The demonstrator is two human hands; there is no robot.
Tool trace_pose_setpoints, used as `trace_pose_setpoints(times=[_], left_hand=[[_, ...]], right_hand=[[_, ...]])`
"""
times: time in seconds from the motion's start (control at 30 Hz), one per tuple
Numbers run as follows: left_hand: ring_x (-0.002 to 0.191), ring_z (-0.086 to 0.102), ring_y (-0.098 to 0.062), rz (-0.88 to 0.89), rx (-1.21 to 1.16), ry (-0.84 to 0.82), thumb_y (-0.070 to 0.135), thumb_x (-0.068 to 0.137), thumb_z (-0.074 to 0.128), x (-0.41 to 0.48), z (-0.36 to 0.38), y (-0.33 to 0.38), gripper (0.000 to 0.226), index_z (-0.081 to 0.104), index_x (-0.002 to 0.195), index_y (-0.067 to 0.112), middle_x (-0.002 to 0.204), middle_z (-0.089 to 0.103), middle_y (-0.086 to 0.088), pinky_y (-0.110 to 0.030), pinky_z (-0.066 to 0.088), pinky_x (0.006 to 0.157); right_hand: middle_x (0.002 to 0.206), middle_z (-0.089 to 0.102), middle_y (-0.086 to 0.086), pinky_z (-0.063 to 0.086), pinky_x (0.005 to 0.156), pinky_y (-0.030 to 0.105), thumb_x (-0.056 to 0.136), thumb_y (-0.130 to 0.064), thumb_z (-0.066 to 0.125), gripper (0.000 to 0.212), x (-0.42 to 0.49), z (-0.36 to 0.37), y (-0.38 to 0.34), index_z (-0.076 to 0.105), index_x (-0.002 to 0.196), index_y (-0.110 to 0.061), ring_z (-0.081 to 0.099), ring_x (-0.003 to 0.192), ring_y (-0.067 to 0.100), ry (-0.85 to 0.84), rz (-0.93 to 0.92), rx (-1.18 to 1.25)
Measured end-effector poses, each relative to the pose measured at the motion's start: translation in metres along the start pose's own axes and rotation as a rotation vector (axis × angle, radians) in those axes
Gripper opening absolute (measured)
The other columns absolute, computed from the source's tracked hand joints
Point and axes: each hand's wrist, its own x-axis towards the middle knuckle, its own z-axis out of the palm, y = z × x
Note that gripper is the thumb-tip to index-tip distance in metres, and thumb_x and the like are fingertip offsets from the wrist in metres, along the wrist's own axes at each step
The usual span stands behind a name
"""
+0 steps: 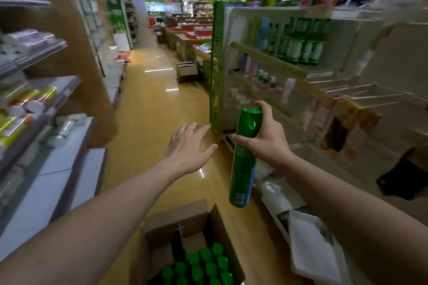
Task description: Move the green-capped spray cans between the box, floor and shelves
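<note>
Bright overhead strips; edges motion-blurred

right hand (266, 139) gripping green spray can (244, 159), left hand (187, 146) open

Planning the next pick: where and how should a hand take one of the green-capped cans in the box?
By the cap and neck, from straight above. The cans stand upright and packed tight in the open box, so only their tops are exposed; the sides are blocked by neighbours. The edge ones by the empty part probably offer the most finger room.
</note>
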Motion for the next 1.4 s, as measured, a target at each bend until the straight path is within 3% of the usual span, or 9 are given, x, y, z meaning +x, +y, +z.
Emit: trace_pose_setpoints(times=[0.33,0.43,0.77,0.97,1.1,1.3,1.4], left_hand=[[0.147,0.025,-0.029,-0.421,0.057,-0.046,0.066,0.095,0.046,0.027,0.055,-0.106,0.071,0.034,0.155,0.029,0.160,0.032,-0.008,-0.046,0.029,0.118],[0.146,0.027,-0.030,-0.541,0.075,-0.045,0.066,0.093,0.047,0.025,0.073,-0.132,0.072,0.036,0.154,0.028,0.158,0.035,-0.009,-0.047,0.031,0.117],[0.145,0.028,-0.032,-0.843,-0.027,-0.077,0.065,0.093,0.047,-0.076,0.174,-0.214,0.075,0.038,0.153,0.022,0.157,0.035,-0.014,-0.049,0.033,0.116],[0.144,0.029,-0.034,-0.988,-0.099,-0.163,0.060,0.095,0.051,-0.165,0.270,-0.264,0.072,0.037,0.154,0.021,0.157,0.034,-0.015,-0.048,0.032,0.116],[0.144,0.029,-0.036,-1.036,-0.129,-0.242,0.059,0.095,0.051,-0.224,0.339,-0.294,0.074,0.031,0.156,0.021,0.158,0.033,-0.016,-0.049,0.032,0.116],[0.143,0.029,-0.034,-1.158,-0.266,-0.187,0.060,0.094,0.052,-0.290,0.421,-0.313,0.082,0.016,0.159,0.024,0.157,0.033,-0.013,-0.050,0.035,0.114],[0.143,0.027,-0.033,-1.191,-0.321,-0.188,0.059,0.095,0.051,-0.318,0.451,-0.317,0.084,0.010,0.160,0.026,0.158,0.029,-0.011,-0.049,0.034,0.115]], right_hand=[[0.133,0.058,0.002,0.059,0.088,0.047,0.073,-0.039,0.088,0.101,0.098,0.155,0.031,0.019,0.148,-0.041,0.062,0.113,0.022,-0.398,-0.107,0.110],[0.128,0.059,-0.002,0.060,0.086,0.046,0.074,-0.035,0.088,0.102,0.109,0.198,0.040,0.019,0.149,-0.042,0.063,0.109,0.020,-0.520,-0.093,0.172],[0.116,0.058,-0.005,0.057,0.089,0.043,0.078,-0.031,0.085,0.102,0.039,0.348,0.079,0.016,0.153,-0.035,0.061,0.103,0.017,-0.915,-0.126,0.196],[0.119,0.061,-0.005,0.056,0.091,0.043,0.076,-0.037,0.086,0.086,-0.030,0.450,0.122,0.031,0.143,-0.030,0.061,0.109,0.016,-0.941,-0.114,0.147],[0.117,0.058,-0.008,0.055,0.095,0.039,0.077,-0.033,0.088,0.077,-0.074,0.515,0.152,0.040,0.136,-0.020,0.059,0.114,0.014,-0.872,0.023,0.163],[0.123,0.059,0.000,0.053,0.096,0.028,0.078,-0.027,0.088,0.075,-0.132,0.593,0.198,0.041,0.136,-0.016,0.058,0.117,0.014,-0.871,0.126,0.150],[0.121,0.058,-0.001,0.053,0.095,0.029,0.077,-0.029,0.088,0.075,-0.156,0.620,0.217,0.041,0.134,-0.018,0.058,0.114,0.014,-0.921,0.128,0.103]])
